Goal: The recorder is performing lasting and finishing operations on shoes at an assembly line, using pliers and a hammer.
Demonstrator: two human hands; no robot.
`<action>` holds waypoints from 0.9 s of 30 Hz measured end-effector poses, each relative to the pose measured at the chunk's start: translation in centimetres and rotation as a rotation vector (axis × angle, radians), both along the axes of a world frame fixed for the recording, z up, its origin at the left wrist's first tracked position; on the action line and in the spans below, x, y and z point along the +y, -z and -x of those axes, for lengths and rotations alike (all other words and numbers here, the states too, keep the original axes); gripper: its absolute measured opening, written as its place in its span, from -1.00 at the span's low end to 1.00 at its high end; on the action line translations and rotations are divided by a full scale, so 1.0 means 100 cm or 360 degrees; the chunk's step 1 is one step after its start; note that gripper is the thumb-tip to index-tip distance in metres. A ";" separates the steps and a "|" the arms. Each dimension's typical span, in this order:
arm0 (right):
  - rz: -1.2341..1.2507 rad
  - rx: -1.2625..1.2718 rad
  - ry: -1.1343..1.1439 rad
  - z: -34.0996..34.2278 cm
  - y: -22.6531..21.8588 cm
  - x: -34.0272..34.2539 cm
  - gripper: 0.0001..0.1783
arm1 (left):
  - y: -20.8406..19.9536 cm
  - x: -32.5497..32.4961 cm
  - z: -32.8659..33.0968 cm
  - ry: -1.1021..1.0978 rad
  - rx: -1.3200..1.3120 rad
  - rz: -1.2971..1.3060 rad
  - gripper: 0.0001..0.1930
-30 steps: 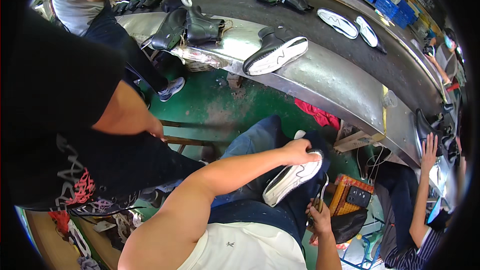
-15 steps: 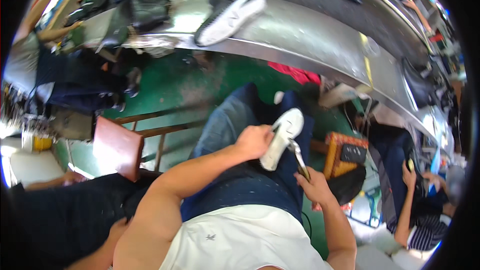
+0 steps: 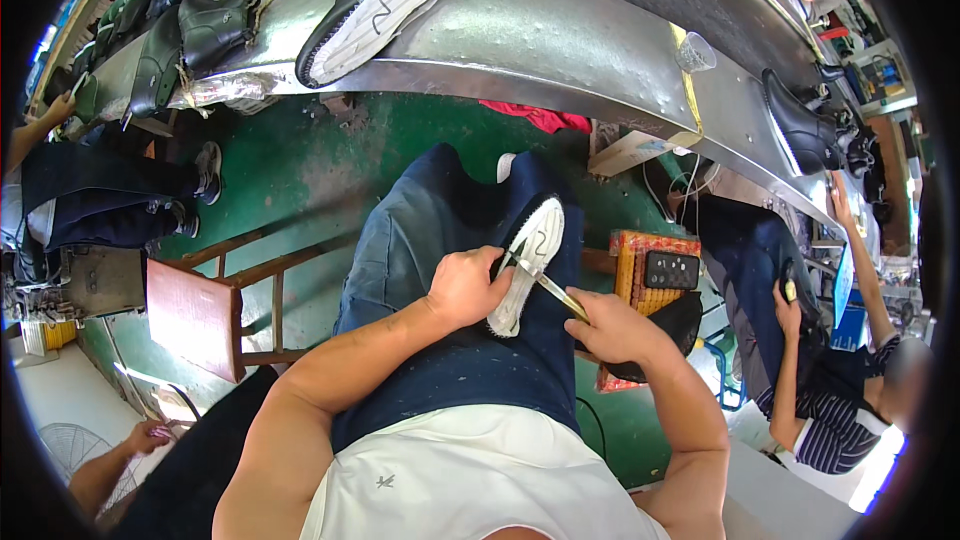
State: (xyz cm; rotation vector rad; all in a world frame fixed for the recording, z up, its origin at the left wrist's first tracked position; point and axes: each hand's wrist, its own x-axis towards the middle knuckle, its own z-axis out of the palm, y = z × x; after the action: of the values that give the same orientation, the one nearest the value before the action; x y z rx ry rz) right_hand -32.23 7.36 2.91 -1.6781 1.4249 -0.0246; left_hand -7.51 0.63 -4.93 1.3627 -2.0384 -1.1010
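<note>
My left hand (image 3: 466,286) is closed round the side of a black shoe upper whose pale, lasted underside (image 3: 533,252) faces up over my lap. A wavy dark mark runs across that underside. In my right hand (image 3: 615,326) is a long, slim metal tool like pincers (image 3: 555,290), with a yellowish handle. Its metal end lies across the middle of the shoe, close to my left fingers. My right fingers are wrapped round the handle. The black edge of the upper shows along the shoe's rim.
A metal-edged bench (image 3: 520,30) curves ahead, bearing another upturned shoe (image 3: 375,25) and black boots (image 3: 190,40). A brown stool (image 3: 195,315) is at left. A wooden-beaded seat (image 3: 640,275) with a dark case (image 3: 672,270) stands at right. Co-workers sit on both sides.
The view has shifted, so the bench and stool sit further left. The tool has swung flatter, its metal end now across the shoe near my left fingers. Both hands keep their hold.
</note>
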 end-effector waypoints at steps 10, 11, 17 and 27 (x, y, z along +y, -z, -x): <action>-0.0597 0.0493 -0.0407 -0.013 -0.041 -0.073 -0.63 | 0.071 -0.001 0.002 -0.0378 0.0532 -0.0637 -0.53; -0.0570 0.0518 -0.0440 -0.014 -0.041 -0.075 -0.61 | 0.075 -0.001 0.003 -0.0210 0.0500 -0.0719 -0.45; -0.0418 0.0414 -0.0491 -0.025 -0.021 -0.081 -0.62 | 0.112 0.013 -0.009 -0.0070 0.0799 -0.0877 -0.36; 0.0069 -0.0280 0.0654 -0.063 0.088 0.011 -0.65 | 0.074 -0.015 -0.003 -0.0151 0.1164 -0.1072 -0.22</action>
State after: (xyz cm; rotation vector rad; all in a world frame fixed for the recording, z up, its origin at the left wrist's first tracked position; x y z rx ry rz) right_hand -25.89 8.47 -5.90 -1.3537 1.6166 -0.4246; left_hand -7.18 -0.88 -12.33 1.0535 -1.1022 -1.9815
